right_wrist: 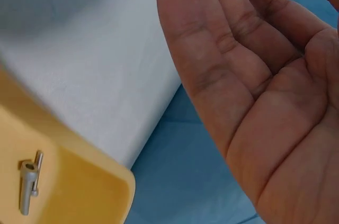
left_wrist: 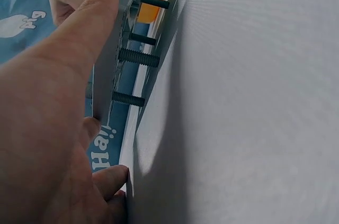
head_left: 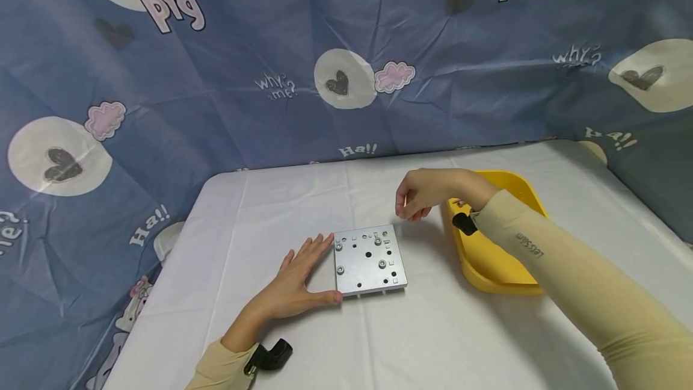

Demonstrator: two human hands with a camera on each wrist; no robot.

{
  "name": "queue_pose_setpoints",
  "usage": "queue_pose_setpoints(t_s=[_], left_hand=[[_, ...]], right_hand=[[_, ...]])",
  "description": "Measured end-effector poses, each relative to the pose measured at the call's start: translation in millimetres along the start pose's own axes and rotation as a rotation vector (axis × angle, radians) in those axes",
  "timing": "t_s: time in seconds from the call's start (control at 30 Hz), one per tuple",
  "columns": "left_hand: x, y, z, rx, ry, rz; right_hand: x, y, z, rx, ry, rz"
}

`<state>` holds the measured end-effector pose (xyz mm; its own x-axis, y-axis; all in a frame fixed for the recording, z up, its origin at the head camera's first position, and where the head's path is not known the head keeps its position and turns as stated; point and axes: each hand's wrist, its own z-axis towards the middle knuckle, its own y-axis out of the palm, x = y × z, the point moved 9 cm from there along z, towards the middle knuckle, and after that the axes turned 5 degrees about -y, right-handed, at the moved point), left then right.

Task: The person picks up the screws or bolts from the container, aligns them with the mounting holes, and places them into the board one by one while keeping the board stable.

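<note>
A square silver metal plate [head_left: 354, 278] lies on the white-covered table, with several holes and several socket-head screws [head_left: 382, 263] on its top. My left hand [head_left: 295, 284] holds the plate along its left side, thumb at the near corner and a fingertip at the far corner. Threaded screw shafts [left_wrist: 139, 57] stick out below the plate in the left wrist view. Above the table, between plate and yellow bin [head_left: 489, 284], hovers my right hand [head_left: 419, 193], fingers bent downward and thumb near the index finger. Its fingertips are partly hidden; whether they pinch anything cannot be seen.
Inside the bin at the right, two loose screws [right_wrist: 26, 189] show in the right wrist view. A blue printed curtain [head_left: 243, 77] hangs behind the table. White cloth [head_left: 422, 330] covers the tabletop.
</note>
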<state>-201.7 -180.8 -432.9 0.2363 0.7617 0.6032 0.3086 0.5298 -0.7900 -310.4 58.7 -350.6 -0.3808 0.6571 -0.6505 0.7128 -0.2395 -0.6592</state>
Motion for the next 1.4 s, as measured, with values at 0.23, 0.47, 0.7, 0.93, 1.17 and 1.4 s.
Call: queue_pose_setpoints(t_s=[0.23, 0.47, 0.7, 0.93, 1.17, 1.4], left_hand=[[-0.8, 2.3, 1.3, -0.003, 0.002, -0.014], [0.2, 7.3, 4.6, -0.020, -0.002, 0.004], [2.9, 8.4, 6.6, -0.024, 0.009, 0.014], [2.8, 4.8, 4.6, -0.009, 0.012, 0.022], [1.8, 2.3, 2.9, -0.002, 0.018, 0.025], [0.7, 0.0, 0.9, 0.003, 0.017, 0.021]], right_hand=[[9.0, -4.8, -8.8, 0.020, 0.006, 0.003], [26.3, -12.6, -24.0, 0.051, 0.024, 0.022], [39.0, -19.8, -41.5, 0.082, 0.035, 0.053], [49.6, -27.9, -51.2, 0.112, 0.061, 0.035], [57.5, -34.3, -59.4, 0.120, 0.079, 0.069], [65.4, -37.3, -66.5, 0.119, 0.103, 0.064]])
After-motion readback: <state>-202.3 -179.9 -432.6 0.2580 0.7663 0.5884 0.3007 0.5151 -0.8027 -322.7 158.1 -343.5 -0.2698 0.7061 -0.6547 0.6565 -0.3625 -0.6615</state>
